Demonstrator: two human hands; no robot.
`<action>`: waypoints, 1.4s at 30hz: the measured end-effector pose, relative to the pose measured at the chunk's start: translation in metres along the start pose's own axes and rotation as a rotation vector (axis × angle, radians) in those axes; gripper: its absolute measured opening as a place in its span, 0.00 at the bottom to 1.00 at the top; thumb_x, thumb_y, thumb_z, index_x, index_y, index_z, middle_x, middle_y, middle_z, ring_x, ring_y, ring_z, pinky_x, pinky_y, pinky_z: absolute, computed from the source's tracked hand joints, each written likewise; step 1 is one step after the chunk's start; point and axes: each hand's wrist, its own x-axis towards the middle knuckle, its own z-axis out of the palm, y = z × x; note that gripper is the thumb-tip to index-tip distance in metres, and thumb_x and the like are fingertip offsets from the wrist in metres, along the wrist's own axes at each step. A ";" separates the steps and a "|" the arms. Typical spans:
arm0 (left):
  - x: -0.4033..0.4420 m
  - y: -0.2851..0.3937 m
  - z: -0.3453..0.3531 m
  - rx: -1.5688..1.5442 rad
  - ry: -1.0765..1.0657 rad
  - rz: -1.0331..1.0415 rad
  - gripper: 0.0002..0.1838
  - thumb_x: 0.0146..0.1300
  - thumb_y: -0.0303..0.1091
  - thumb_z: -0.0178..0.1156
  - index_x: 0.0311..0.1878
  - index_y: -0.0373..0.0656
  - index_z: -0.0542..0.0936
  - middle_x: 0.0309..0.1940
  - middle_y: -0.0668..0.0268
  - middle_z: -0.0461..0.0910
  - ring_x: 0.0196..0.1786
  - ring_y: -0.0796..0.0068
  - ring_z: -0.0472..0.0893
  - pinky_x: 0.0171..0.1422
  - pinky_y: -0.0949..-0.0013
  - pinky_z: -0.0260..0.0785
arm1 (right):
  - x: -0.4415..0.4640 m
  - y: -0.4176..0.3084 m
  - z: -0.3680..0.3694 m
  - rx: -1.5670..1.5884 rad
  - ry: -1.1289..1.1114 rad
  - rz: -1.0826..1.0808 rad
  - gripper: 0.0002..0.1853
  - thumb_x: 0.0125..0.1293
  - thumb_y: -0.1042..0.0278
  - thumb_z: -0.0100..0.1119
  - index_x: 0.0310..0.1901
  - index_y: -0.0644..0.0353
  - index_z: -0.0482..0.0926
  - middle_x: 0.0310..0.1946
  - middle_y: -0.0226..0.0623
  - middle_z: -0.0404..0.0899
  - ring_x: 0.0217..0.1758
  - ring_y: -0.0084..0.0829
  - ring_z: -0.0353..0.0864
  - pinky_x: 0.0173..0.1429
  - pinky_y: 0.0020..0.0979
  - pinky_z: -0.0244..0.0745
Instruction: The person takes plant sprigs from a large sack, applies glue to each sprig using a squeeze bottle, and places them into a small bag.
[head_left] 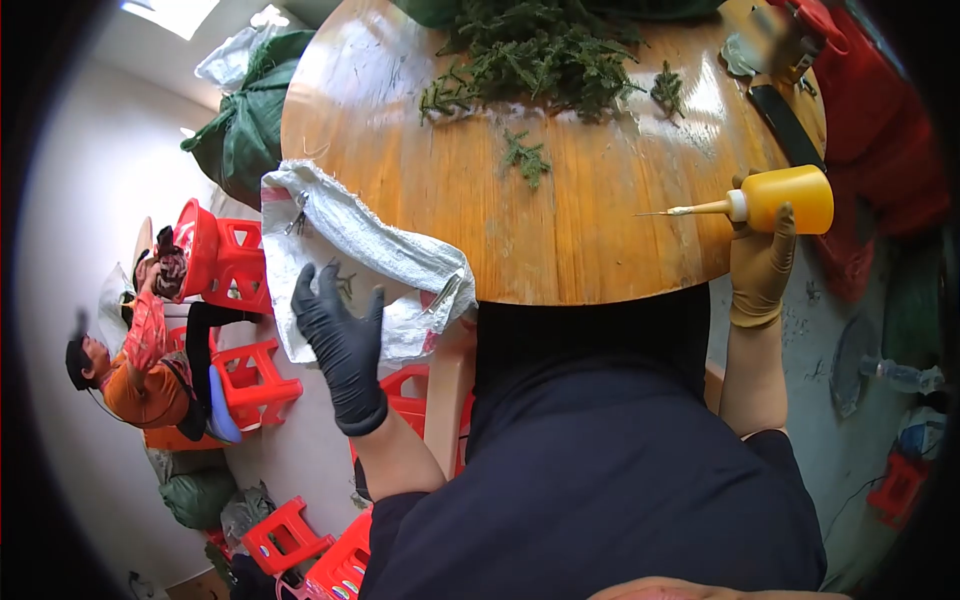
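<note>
My left hand (343, 345), in a black glove, is over the white woven sack (385, 240) at the table's left edge, its fingers spread and nothing held. Small green sprigs lie in the sack near the fingertips. In a tan glove, my right hand (763, 262) grips a yellow squeeze bottle (790, 200) at the table's right edge. The bottle lies sideways, its thin nozzle pointing left over the wood. One small green sprig (526, 158) rests on the round wooden table (590, 230), and a pile of green sprigs (545, 60) is at the far side.
A black strip-like object (785, 125) lies at the table's right. Red plastic cloth (880, 130) hangs beyond it. At left, another person (155, 385) sits by a red basin (197, 248) and red stools (257, 385). A green sack (250, 135) stands behind the table's left edge.
</note>
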 end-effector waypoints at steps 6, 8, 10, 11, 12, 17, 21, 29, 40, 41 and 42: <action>0.042 0.145 -0.002 -0.742 -0.063 0.447 0.33 0.57 0.40 0.74 0.65 0.43 0.76 0.64 0.46 0.69 0.67 0.46 0.70 0.71 0.52 0.64 | 0.002 0.000 -0.013 0.098 -0.044 0.062 0.29 0.69 0.52 0.66 0.63 0.60 0.72 0.55 0.43 0.79 0.59 0.43 0.82 0.62 0.40 0.81; 0.059 0.180 0.016 -0.735 0.002 0.430 0.29 0.56 0.41 0.74 0.61 0.42 0.78 0.60 0.47 0.72 0.64 0.47 0.73 0.67 0.53 0.67 | 0.005 0.000 -0.015 0.122 -0.068 0.075 0.29 0.69 0.52 0.66 0.64 0.60 0.72 0.56 0.43 0.79 0.59 0.44 0.82 0.63 0.40 0.80; 0.065 0.194 0.027 -0.715 0.054 0.417 0.26 0.56 0.41 0.74 0.56 0.42 0.81 0.57 0.49 0.75 0.60 0.48 0.75 0.63 0.54 0.69 | 0.003 0.001 -0.018 0.152 -0.061 0.078 0.29 0.69 0.52 0.66 0.65 0.60 0.71 0.57 0.44 0.79 0.60 0.44 0.82 0.64 0.41 0.79; 0.067 0.197 0.029 -0.697 -0.039 0.424 0.22 0.54 0.41 0.74 0.49 0.42 0.81 0.51 0.52 0.77 0.55 0.50 0.76 0.59 0.55 0.70 | 0.002 0.002 -0.018 0.142 -0.060 0.067 0.30 0.70 0.51 0.65 0.65 0.60 0.71 0.58 0.44 0.79 0.60 0.44 0.82 0.64 0.41 0.79; 0.068 0.199 0.029 -0.677 -0.135 0.434 0.18 0.53 0.41 0.74 0.43 0.42 0.81 0.45 0.54 0.79 0.51 0.51 0.78 0.55 0.56 0.70 | 0.004 0.002 -0.019 0.143 -0.067 0.066 0.30 0.70 0.51 0.65 0.65 0.60 0.71 0.58 0.44 0.79 0.60 0.44 0.82 0.64 0.41 0.79; 0.032 0.187 0.012 -0.912 -0.276 0.696 0.16 0.50 0.30 0.71 0.43 0.46 0.78 0.42 0.62 0.80 0.51 0.55 0.79 0.60 0.56 0.68 | -0.001 0.000 -0.019 0.146 -0.058 0.075 0.29 0.70 0.51 0.65 0.65 0.59 0.71 0.57 0.44 0.79 0.60 0.44 0.82 0.64 0.41 0.79; 0.011 0.173 -0.003 -0.959 -0.366 0.951 0.27 0.51 0.28 0.70 0.58 0.50 0.78 0.57 0.64 0.79 0.70 0.58 0.72 0.75 0.50 0.57 | -0.006 -0.002 -0.014 0.129 -0.063 0.062 0.29 0.70 0.51 0.65 0.64 0.59 0.72 0.57 0.44 0.79 0.60 0.43 0.81 0.64 0.40 0.78; -0.003 0.153 -0.003 -1.051 -0.199 0.724 0.27 0.49 0.32 0.75 0.55 0.49 0.80 0.53 0.64 0.78 0.64 0.56 0.73 0.70 0.53 0.62 | -0.021 -0.006 -0.003 0.123 -0.045 0.075 0.30 0.70 0.50 0.64 0.66 0.58 0.70 0.58 0.44 0.78 0.60 0.43 0.81 0.64 0.41 0.77; -0.013 0.152 0.010 -1.047 -0.225 0.579 0.24 0.49 0.26 0.73 0.52 0.42 0.81 0.46 0.60 0.80 0.53 0.56 0.77 0.60 0.57 0.68 | -0.017 -0.001 0.027 -0.087 -0.259 0.088 0.32 0.71 0.50 0.62 0.68 0.59 0.66 0.61 0.47 0.76 0.62 0.44 0.79 0.65 0.43 0.77; -0.012 0.152 0.011 -1.045 -0.232 0.587 0.24 0.49 0.26 0.73 0.52 0.43 0.81 0.46 0.60 0.80 0.53 0.56 0.77 0.61 0.57 0.68 | -0.016 0.000 0.030 -0.136 -0.275 0.103 0.34 0.70 0.48 0.63 0.69 0.59 0.66 0.61 0.47 0.76 0.63 0.45 0.79 0.68 0.45 0.74; -0.011 0.152 0.012 -1.043 -0.238 0.594 0.24 0.49 0.26 0.73 0.52 0.44 0.81 0.47 0.60 0.79 0.53 0.56 0.77 0.61 0.57 0.68 | -0.015 0.000 0.033 -0.185 -0.291 0.119 0.35 0.69 0.46 0.63 0.69 0.59 0.65 0.62 0.47 0.75 0.64 0.46 0.78 0.71 0.46 0.71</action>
